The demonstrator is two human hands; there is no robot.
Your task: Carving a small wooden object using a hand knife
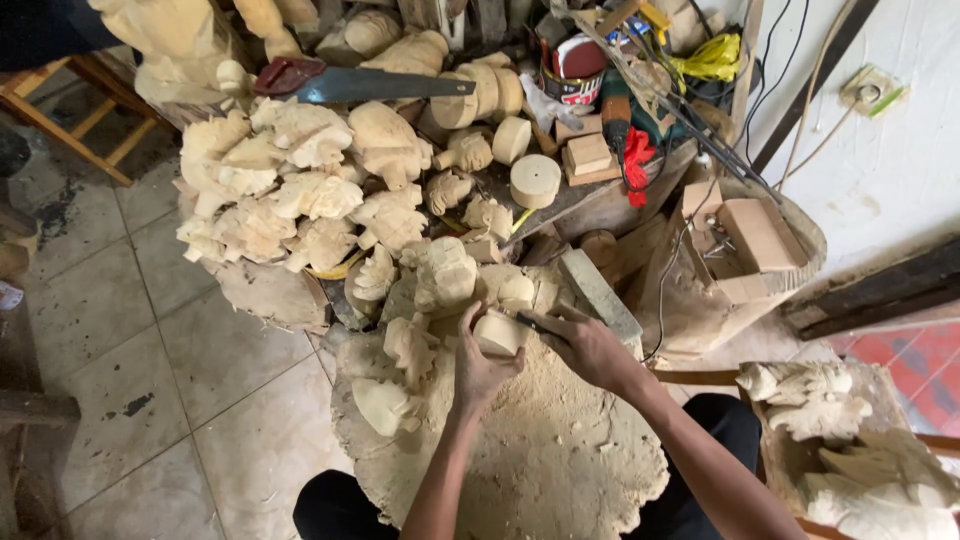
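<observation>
Wood block (499, 332), small, pale, rounded, sits at the far edge of the sawdust-covered stump (560, 450) serving as the counter. Left hand (480, 365) wraps around the block's near side, fingers closed on it. Right hand (585, 345) is closed on a thin dark tool (535, 325), tip touching the block's top right edge. Can't tell the tool type, most of it is hidden in the fist.

Just beyond the block: a cluster of half-carved pale figures (440, 275), some touching each other. Grey sharpening stone (598, 293) lies just right of the hands, angled. Further back a big heap of rough carvings (300, 190), with a handsaw (350, 85), red handle, lying across the top. Round wood discs (535, 180) near the heap's right side. Open cardboard box (750, 240) on a second stump to the right. More carved pieces (810, 395) at lower right. Tiled floor (150, 350) on the left.
</observation>
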